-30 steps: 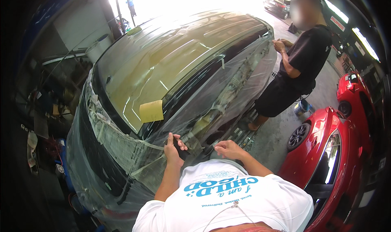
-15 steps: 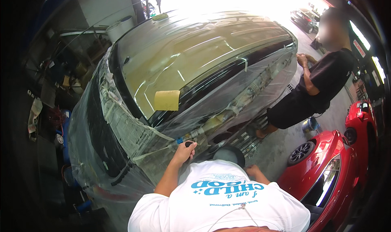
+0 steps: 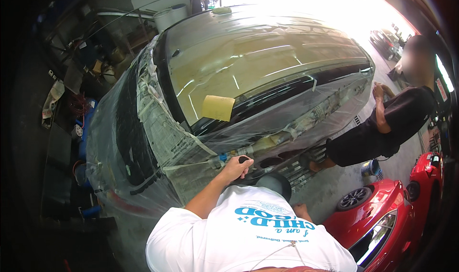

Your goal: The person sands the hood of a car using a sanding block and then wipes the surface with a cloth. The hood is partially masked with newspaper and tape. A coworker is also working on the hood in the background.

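My left hand (image 3: 239, 168) is closed on a small black object (image 3: 244, 160) whose kind I cannot make out. It is beside the masked side of a car, close to a piece of blue tape (image 3: 223, 157). Newspaper (image 3: 165, 128) and clear plastic sheeting (image 3: 112, 157) wrap the car's front and side. The gold-brown roof (image 3: 239, 52) is left uncovered, and a yellow sheet (image 3: 218, 108) lies at its near corner. My right hand (image 3: 301, 211) shows only in part past my white shirt; its fingers are hidden.
A person in black (image 3: 377, 121) stands at the car's far right side, hands together. Red cars (image 3: 377, 205) are parked at the right, near a blue bucket (image 3: 370, 169). A greenish pad (image 3: 221, 10) rests on the roof's far edge. Shelving and white buckets (image 3: 171, 18) line the left.
My view has turned, so the car and the other person appear farther right. My left hand keeps its grip on the black object and is slightly farther from the blue tape.
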A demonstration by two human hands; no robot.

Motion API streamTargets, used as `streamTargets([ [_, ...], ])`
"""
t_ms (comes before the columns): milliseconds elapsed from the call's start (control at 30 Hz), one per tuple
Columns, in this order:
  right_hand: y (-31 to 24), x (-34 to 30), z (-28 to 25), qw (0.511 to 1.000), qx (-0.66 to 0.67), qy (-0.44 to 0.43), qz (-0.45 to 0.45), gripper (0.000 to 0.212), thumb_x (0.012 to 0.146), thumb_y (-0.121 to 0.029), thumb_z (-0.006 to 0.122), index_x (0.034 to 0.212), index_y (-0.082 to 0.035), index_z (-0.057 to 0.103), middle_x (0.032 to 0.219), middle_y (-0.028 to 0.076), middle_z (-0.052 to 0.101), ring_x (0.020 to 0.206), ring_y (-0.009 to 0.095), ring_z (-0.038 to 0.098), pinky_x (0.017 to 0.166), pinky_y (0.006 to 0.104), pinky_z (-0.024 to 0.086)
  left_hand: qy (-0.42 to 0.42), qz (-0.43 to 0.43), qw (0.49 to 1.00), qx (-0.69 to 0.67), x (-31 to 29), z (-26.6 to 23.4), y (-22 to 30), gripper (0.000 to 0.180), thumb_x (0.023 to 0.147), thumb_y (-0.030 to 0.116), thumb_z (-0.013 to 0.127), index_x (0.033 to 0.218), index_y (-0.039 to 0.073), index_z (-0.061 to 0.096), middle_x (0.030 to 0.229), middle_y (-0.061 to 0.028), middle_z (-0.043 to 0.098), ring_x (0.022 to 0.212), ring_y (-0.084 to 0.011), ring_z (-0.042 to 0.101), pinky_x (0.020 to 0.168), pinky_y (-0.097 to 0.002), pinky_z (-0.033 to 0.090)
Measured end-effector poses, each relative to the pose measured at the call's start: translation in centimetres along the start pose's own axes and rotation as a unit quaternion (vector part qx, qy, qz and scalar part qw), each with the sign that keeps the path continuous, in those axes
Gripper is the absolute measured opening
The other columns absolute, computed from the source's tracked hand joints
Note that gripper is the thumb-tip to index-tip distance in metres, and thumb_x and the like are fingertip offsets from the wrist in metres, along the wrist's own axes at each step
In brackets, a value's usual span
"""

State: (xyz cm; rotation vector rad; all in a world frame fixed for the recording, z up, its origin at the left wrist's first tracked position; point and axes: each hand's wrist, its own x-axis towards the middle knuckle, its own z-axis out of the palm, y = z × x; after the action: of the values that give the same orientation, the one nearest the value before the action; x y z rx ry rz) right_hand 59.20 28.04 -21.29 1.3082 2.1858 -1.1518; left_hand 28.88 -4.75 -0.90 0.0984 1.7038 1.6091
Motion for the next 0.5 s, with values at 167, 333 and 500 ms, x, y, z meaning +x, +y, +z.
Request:
streamTargets([
  [167,-1.5,0.1,0.5,1.000,0.024,0.006,0.005,0.028,0.083,-0.022,0.073,0.096,0.002,0.079,0.082,0.016,0.077,0.073,0.024,0.074,0.071,0.0390,0.058,0.009,0.012,1.000,-0.015,-0.4,-0.4,0.3,0.027,0.104,0.031,0.066,0.104,0.004,0.070,0.070,0.0002,0.057,0.059,-0.0106,0.055,0.056,-0.0277,0.049],
  [333,-0.4,0.6,0.7,0.999,-0.044,-0.003,-0.030,0.031,0.085,-0.027,0.072,0.101,-0.002,0.079,0.088,0.019,0.078,0.079,0.029,0.076,0.074,0.0403,0.059,0.040,0.010,0.999,-0.029,-0.2,-1.0,0.1,0.027,0.102,0.032,0.067,0.100,0.005,0.069,0.069,0.0007,0.057,0.057,-0.0102,0.052,0.054,-0.0275,0.047],
  [500,10.0,9.0,0.7,0.966,-0.255,-0.039,-0.020,0.037,0.091,-0.035,0.062,0.105,-0.005,0.079,0.114,0.022,0.074,0.104,0.039,0.073,0.091,0.0499,0.056,0.034,0.022,0.998,-0.056,1.1,0.4,0.5,0.024,0.098,0.030,0.071,0.095,0.006,0.069,0.066,0.0011,0.055,0.055,-0.0086,0.050,0.050,-0.0269,0.044],
])
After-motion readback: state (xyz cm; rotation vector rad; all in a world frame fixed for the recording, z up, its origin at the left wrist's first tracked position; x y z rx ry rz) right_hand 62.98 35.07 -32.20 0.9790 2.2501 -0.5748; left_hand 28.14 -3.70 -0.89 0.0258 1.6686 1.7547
